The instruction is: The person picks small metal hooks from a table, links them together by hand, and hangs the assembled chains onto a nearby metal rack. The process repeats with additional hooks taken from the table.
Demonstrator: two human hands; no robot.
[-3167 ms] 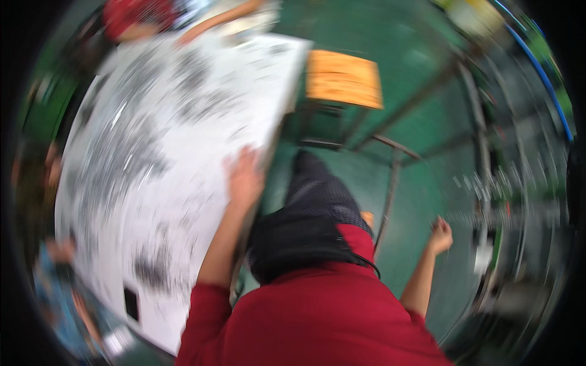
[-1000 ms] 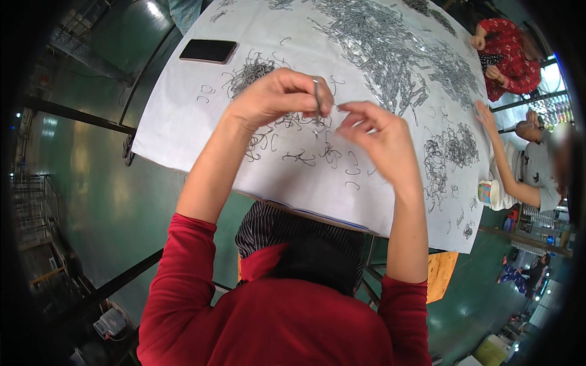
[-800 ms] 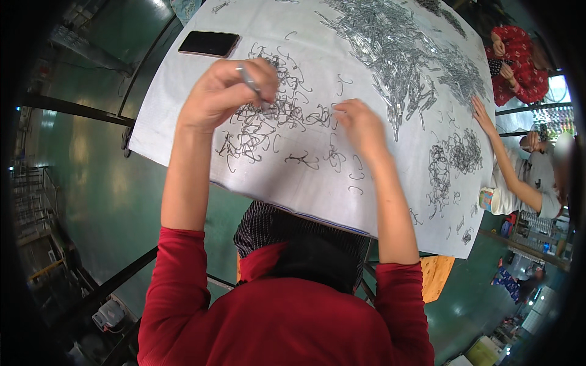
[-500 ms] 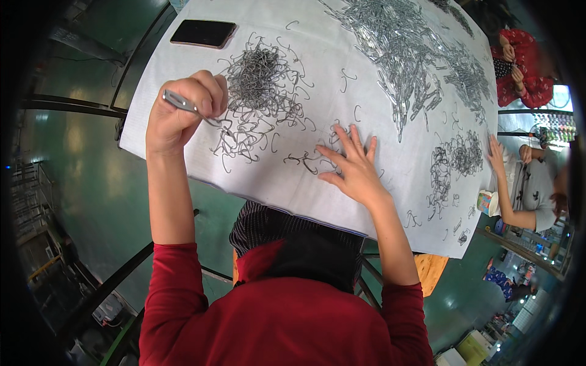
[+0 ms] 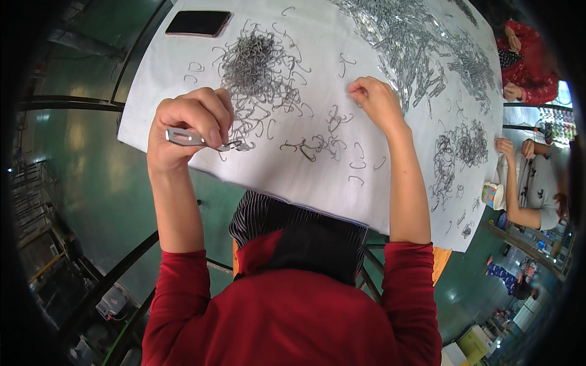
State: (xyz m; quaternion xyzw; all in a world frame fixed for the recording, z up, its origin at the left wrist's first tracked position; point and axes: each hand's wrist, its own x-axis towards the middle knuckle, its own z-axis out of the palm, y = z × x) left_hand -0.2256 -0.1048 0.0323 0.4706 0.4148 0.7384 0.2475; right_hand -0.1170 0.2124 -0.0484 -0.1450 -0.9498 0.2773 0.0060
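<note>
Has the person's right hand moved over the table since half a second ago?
Yes: the right hand has moved away from the person's body, closer to the pile of shiny metal pieces.

Right hand (image 5: 375,100) relocated.
Earlier spread near loose hooks (image 5: 332,146), now bunched farther away, beside silvery pieces (image 5: 418,70).

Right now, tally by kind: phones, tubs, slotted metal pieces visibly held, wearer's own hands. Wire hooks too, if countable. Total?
Smartphone: 1
Tub: 1
Slotted metal piece, in the left hand: 1
Wearer's hands, left and right hand: 2
Total: 5
Wire hooks: too tangled to count, left out.
</note>
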